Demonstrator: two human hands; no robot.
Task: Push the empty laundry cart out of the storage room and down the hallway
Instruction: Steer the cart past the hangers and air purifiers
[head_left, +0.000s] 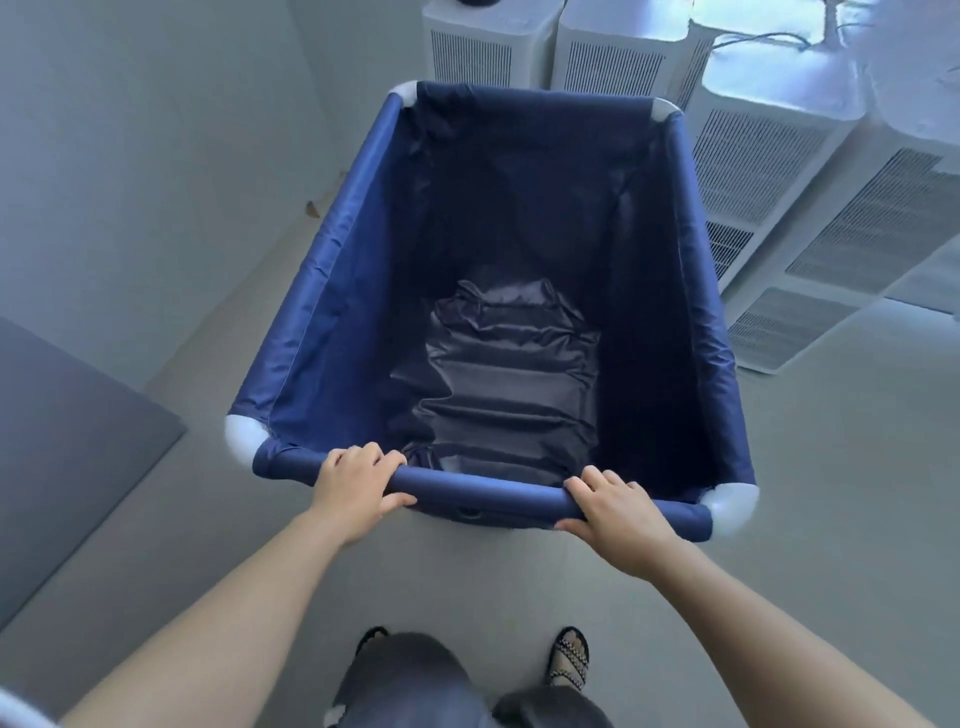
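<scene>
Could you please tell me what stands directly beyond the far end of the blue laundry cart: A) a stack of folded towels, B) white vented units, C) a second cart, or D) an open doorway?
B: white vented units stand just past the far rim of the laundry cart, and more line its right side, while the left hand and right hand grip its near rail.

A pale grey floor (831, 493) is running up to plain light walls (130, 156) on the left. White vented units (769, 171) are standing in a row at the right, their tops catching bright light. A dark grey panel (67, 457) is showing at the left edge.
</scene>
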